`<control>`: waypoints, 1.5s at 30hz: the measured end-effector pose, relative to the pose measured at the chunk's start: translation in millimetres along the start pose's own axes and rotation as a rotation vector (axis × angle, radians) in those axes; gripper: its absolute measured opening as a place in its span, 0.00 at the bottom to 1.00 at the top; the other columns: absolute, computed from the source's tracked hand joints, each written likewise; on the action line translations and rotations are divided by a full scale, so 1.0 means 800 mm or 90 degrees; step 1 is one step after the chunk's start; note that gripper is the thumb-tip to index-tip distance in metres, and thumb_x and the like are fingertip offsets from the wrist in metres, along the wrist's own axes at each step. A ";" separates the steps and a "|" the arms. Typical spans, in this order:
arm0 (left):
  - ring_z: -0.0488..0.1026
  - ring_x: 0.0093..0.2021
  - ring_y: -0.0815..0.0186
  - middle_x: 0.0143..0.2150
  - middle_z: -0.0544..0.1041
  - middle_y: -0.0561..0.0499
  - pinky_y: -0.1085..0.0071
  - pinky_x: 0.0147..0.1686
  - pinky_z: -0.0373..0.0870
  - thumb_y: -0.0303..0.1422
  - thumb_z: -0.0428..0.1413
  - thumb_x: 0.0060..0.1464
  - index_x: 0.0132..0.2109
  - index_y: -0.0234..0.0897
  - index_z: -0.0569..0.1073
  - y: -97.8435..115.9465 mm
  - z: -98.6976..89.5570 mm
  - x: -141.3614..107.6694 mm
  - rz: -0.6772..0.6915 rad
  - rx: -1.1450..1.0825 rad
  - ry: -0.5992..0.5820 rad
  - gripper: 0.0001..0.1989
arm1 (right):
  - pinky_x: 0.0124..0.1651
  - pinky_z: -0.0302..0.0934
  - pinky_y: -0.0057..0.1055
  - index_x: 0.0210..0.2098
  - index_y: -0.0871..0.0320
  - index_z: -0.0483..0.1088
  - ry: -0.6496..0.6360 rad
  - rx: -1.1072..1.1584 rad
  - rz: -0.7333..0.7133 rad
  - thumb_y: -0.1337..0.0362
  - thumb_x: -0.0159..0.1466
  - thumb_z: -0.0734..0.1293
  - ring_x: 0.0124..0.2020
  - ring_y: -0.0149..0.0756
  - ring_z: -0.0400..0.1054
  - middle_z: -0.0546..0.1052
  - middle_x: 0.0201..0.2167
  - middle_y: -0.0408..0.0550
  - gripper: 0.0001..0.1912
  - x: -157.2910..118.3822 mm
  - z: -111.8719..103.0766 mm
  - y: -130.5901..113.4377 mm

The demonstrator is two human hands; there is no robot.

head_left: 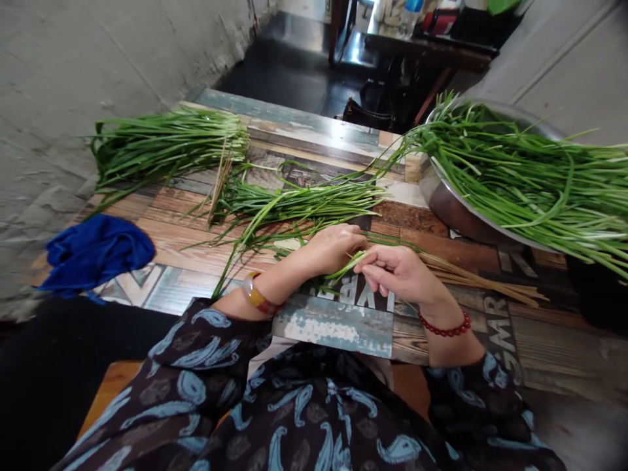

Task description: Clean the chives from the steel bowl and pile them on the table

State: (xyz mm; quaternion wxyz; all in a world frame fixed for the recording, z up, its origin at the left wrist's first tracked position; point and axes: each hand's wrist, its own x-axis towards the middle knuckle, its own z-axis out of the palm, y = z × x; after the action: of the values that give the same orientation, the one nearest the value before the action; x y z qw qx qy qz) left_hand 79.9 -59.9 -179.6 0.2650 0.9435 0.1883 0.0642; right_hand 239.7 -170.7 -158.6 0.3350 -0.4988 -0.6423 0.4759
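Observation:
Over the table's front part, my left hand [338, 248] is closed round a few green chives [349, 265], its fingers mostly turned from view. My right hand [400, 271] pinches the pale ends of the same chives between thumb and fingers. A thin stick seems to show between the hands, too small to be sure of. Just beyond them lies a loose pile of chives [309, 203]. Several bamboo skewers [485, 281] lie to the right, partly behind my right hand. More skewers [220, 180] rest at the left end of the pile.
A large metal bowl [449, 203] heaped with chives stands at the right. A thick bundle of chives [171, 144] lies at the back left. A blue cloth [101, 252] sits at the table's left edge, near a wall [98, 59]. Another table [432, 51] stands beyond.

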 end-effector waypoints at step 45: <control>0.66 0.21 0.77 0.24 0.73 0.55 0.78 0.23 0.62 0.35 0.67 0.43 0.31 0.31 0.75 -0.006 -0.024 -0.002 -0.190 -0.817 0.240 0.12 | 0.19 0.50 0.22 0.38 0.59 0.73 0.265 0.117 0.060 0.60 0.67 0.63 0.14 0.23 0.57 0.67 0.17 0.35 0.10 0.015 0.018 0.020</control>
State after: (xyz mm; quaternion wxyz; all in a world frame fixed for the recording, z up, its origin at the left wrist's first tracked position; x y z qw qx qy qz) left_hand 72.6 -47.8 -165.6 0.7405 0.5364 0.2838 0.2888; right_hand 228.1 -162.7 -178.7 0.4815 -0.5830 -0.4891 0.4348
